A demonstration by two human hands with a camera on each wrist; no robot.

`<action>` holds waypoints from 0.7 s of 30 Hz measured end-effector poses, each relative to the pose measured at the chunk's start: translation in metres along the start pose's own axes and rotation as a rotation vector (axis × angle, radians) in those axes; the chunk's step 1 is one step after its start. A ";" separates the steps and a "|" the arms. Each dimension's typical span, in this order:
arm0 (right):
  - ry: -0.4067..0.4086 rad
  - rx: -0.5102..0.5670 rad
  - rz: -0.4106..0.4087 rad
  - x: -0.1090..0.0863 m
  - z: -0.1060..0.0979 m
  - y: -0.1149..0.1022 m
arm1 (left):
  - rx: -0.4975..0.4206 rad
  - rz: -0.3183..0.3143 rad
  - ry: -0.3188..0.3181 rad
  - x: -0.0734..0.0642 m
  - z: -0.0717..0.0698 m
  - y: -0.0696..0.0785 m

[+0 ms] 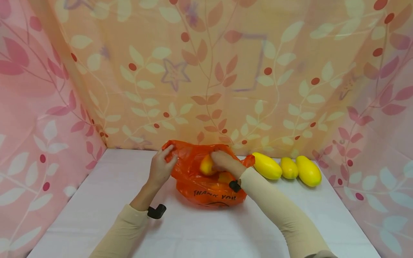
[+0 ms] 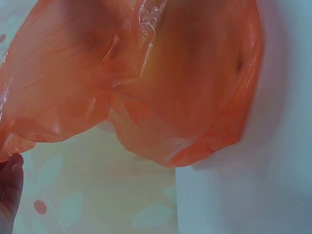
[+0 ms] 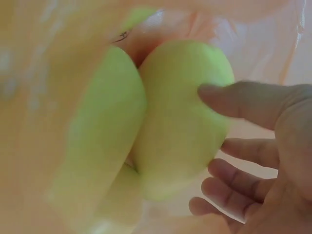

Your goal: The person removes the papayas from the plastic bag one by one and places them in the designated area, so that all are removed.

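A red-orange plastic bag with THANK YOU printed on its front stands on the table, its mouth spread upward. My left hand pinches the bag's left rim; in the left wrist view, fingertips touch the bag's edge. Inside the mouth, my right hand holds a yellow mango. The right wrist view has the thumb on one side of that mango and the fingers at its other side. Another mango lies against it in the bag, and more yellow shows through the plastic.
Three yellow fruits lie in a row right of the bag: a long mango, a smaller one and a plump one. A white cloth covers the table. Patterned curtains enclose the back and both sides.
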State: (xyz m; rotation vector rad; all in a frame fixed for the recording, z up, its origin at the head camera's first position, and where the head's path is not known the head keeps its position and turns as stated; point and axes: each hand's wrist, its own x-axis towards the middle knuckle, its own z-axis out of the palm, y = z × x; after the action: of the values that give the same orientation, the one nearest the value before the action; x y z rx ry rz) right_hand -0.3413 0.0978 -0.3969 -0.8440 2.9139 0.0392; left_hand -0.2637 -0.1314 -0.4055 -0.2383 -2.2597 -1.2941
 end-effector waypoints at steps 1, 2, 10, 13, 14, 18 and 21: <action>0.002 -0.009 0.002 0.000 0.000 0.000 | 0.000 -0.003 0.000 0.000 -0.001 0.000; 0.003 -0.014 0.003 -0.001 0.000 -0.001 | 0.002 -0.002 0.001 0.000 -0.001 0.000; -0.034 -0.019 -0.014 -0.003 0.000 -0.003 | -0.006 0.004 0.010 0.000 -0.004 0.001; -0.045 -0.035 -0.030 -0.005 0.004 -0.004 | -0.007 0.002 0.008 0.000 -0.003 0.000; -0.045 -0.037 -0.033 -0.005 0.005 -0.005 | -0.007 0.000 0.008 -0.001 -0.003 0.000; -0.019 -0.057 -0.048 -0.007 0.009 -0.006 | -0.004 -0.008 0.006 -0.002 -0.003 0.000; 0.018 -0.122 -0.075 -0.009 0.010 -0.006 | -0.006 -0.013 0.006 -0.003 -0.003 0.000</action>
State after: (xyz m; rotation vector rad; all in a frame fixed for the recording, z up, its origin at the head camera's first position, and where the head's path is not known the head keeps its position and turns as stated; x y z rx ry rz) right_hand -0.3296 0.0977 -0.4056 -0.9757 2.9185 0.2061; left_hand -0.2602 -0.1339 -0.4054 -0.2221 -2.2555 -1.3070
